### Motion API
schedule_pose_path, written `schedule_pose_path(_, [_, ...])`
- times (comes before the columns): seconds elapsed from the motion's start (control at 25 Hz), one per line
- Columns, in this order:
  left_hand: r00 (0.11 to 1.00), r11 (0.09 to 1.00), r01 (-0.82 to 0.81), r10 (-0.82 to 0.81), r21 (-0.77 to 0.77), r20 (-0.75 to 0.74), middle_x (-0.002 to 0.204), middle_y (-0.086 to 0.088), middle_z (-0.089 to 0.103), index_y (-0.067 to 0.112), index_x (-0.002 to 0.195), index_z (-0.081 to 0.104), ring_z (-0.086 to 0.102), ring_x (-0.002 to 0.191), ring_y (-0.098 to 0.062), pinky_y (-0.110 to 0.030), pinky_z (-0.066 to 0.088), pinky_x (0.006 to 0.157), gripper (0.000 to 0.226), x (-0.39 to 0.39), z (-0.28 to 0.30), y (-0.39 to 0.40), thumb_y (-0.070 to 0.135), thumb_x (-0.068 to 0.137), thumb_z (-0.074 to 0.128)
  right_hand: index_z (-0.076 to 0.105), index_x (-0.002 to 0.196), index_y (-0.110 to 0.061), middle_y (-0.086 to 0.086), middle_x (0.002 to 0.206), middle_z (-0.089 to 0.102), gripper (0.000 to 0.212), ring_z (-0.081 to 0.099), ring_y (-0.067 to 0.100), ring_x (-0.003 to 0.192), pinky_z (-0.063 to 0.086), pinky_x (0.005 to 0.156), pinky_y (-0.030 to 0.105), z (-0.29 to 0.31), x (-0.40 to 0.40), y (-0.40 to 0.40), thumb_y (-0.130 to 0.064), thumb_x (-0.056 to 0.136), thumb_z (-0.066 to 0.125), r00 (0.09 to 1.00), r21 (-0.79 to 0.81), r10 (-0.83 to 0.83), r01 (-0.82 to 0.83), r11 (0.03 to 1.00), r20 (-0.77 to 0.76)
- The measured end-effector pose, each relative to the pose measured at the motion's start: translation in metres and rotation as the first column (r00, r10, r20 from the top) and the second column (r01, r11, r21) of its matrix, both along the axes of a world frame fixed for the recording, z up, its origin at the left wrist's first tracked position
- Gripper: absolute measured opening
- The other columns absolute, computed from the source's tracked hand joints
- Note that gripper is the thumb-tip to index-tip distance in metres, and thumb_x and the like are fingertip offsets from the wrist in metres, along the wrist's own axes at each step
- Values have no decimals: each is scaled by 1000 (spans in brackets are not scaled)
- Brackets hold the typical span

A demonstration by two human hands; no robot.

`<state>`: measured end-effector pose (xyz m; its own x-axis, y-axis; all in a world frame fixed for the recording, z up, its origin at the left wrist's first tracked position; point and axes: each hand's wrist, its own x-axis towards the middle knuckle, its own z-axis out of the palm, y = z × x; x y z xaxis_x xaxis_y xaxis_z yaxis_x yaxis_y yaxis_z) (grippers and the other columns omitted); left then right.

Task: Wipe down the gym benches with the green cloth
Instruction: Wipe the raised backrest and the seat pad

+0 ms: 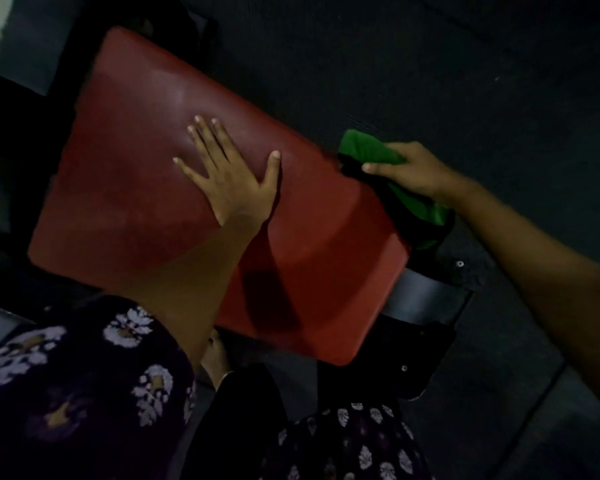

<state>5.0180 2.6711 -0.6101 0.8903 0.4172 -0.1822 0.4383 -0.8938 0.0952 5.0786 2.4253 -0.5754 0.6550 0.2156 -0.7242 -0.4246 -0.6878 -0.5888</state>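
1. Two bare hands are in view over a red padded bench point(125, 188) that runs diagonally from the upper left of the frame to the lower centre.
2. Left hand point(232, 174) lies flat on the pad near the middle of the frame, fingers straight and spread, holding nothing.
3. Right hand point(406, 169), at centre right, grips the bunched green cloth point(368, 148) against the bench's right edge, thumb curled over the cloth.
4. Part of the cloth hangs below that hand beside the pad's edge.
5. Dark rubber floor point(465, 64) fills the upper right; a floral-print sleeve point(84, 375) sits at lower left.
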Motion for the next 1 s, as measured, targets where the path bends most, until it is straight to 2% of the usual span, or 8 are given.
schedule_pose_path(0.16, [1000, 1000, -22, 22, -22, -5, 158, -16, 2, 2, 149, 6, -1, 146, -30, -61, -5, 111, 95, 2, 2, -6, 71, 87, 22, 54, 120, -30, -7, 104, 61, 38, 58, 2, 86, 44, 69, 6, 9, -3, -38, -23, 85, 67, 992, 64, 45, -38, 997, -116])
schedule_pose_path(0.24, [1000, 1000, -23, 23, -9, -11, 158, -16, 3, 1, 149, 6, -1, 146, -30, -62, -5, 110, 94, 2, 2, -11, 70, 87, 22, 58, 118, -23, -7, 99, 61, 35, 56, -2, 79, 44, 64, 5, 12, -13, -64, -18, 85, 67, 984, 42, 5, 2, 999, -181])
schedule_pose_path(0.44, [1000, 1000, -11, 11, -6, -17, 157, -18, 3, 2, 149, 7, 0, 146, -32, -61, -8, 109, 93, 6, 1, -12, 69, 87, 20, 63, 119, -20, -9, 98, 64, 38, 59, 3, 86, 45, 72, 10, 3, 20, -2, -22, 82, 71, 993, 98, 122, -122, 988, 9])
schedule_pose_path(0.52, [999, 1000, -25, 25, 0, -39, 157, -17, 4, 2, 149, 7, 0, 146, -30, -59, -7, 110, 86, 4, 0, -13, 64, 90, 19, 62, 123, -21, -9, 103, 61, 42, 56, 5, 95, 42, 80, 16, 1, 40, 48, -26, 82, 71, 975, 113, 194, -206, 972, 107])
schedule_pose_path(0.6, [998, 999, -43, 42, -25, -42, 158, -14, 8, 5, 149, 13, 4, 146, -28, -58, -3, 112, 74, 1, 2, -14, 54, 95, 22, 63, 120, -25, -10, 101, 62, 39, 57, 3, 93, 42, 79, 15, 0, 46, 71, -27, 82, 71, 974, 131, 192, -208, 969, 124])
schedule_pose_path(0.76, [985, 994, -89, 98, -70, 140, 149, -13, 33, 7, 136, 44, 29, 139, -27, -54, 8, 113, 54, 21, 14, 11, 40, 94, 41, 66, 108, -20, -7, 88, 67, 26, 62, -4, 67, 48, 63, 10, 3, 37, 9, -18, 83, 69, 981, 169, 75, -45, 985, -178])
schedule_pose_path(0.88, [977, 983, -182, 183, -17, 105, 157, -12, 12, 8, 146, 27, 11, 145, -26, -57, -3, 112, 65, 41, 13, 50, 47, 95, 36, 68, 98, -20, 3, 96, 69, 18, 65, 9, 74, 52, 70, 23, 5, 27, -26, -16, 80, 70, 944, 65, 38, -17, 998, -328])
schedule_pose_path(1.0, [962, 961, -272, 271, 44, 22, 159, -9, 3, 11, 151, 9, 0, 146, -23, -60, -5, 112, 74, 51, 5, 67, 56, 94, 25, 67, 110, -14, -4, 87, 68, 31, 66, -1, 65, 51, 58, 14, 5, 33, 1, -13, 79, 71, 967, 82, 14, 8, 997, -255])
